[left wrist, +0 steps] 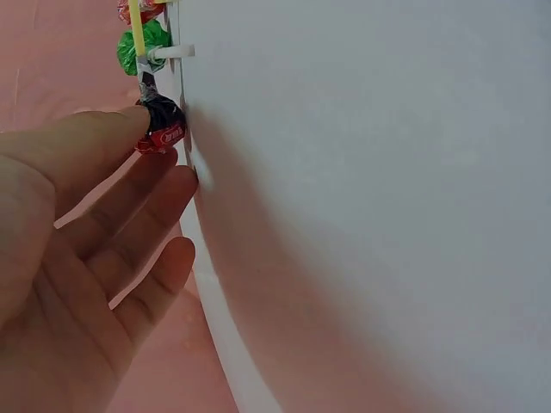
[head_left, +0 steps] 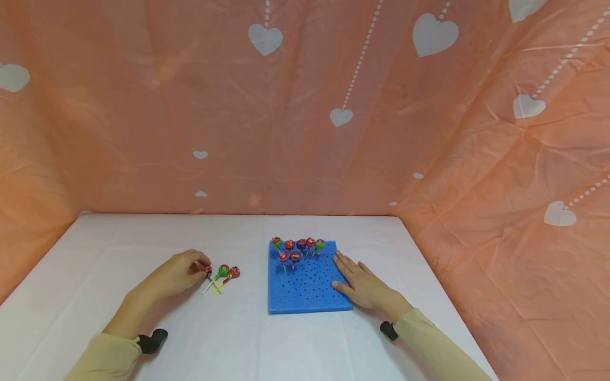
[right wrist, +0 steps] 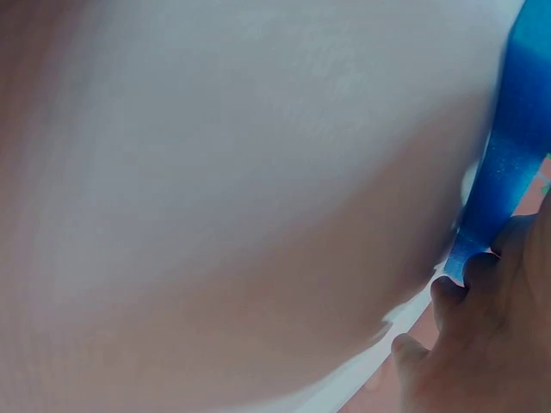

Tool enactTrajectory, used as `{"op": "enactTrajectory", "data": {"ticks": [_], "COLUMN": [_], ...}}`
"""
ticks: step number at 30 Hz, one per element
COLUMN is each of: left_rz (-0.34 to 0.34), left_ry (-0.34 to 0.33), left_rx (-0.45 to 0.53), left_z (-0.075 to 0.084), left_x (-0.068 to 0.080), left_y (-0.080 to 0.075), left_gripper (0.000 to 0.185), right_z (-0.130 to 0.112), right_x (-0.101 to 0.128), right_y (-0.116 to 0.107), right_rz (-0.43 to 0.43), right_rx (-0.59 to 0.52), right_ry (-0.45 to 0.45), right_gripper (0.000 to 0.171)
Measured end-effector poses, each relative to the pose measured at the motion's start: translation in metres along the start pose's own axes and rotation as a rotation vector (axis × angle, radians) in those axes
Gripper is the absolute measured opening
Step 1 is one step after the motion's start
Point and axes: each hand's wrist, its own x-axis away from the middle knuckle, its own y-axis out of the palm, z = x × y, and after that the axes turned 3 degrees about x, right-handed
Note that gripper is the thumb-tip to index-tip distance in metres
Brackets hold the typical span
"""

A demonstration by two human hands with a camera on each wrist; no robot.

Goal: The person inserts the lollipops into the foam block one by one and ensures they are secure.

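At the left of the table, my left hand [head_left: 178,272] pinches the dark red-and-black wrapped head of a lollipop [left wrist: 164,126] between thumb and index finger. Its yellow stick points away from the palm. Right beside it lie a green lollipop [head_left: 223,271] with a white stick and a red lollipop [head_left: 234,272]. My right hand [head_left: 364,286] rests with straight fingers on the right edge of a blue foam block [head_left: 310,301] dotted with small holes. Several lollipops [head_left: 295,256] stand upright in the block's far part, in red, green and purple wrappers.
A white cloth [head_left: 209,338] covers the table. Behind it and to the right hangs an orange curtain [head_left: 305,174] with white hearts. Each wrist wears a black band, and both sleeves [head_left: 433,338] are beige.
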Motion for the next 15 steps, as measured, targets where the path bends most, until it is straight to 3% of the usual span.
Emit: {"op": "enactTrajectory", "data": {"ticks": [15], "left_rz": [-0.003], "left_ry": [0.033], "left_rx": [0.02], "left_z": [0.0018], "left_x": [-0.0016], "left_y": [0.0008], "left_gripper": [0.015], "right_z": [-0.0018], "right_x": [0.0012], "right_y": [-0.001], "right_rz": [0.005], "right_rx": [0.003], "right_ry": [0.001], "right_gripper": [0.081]}}
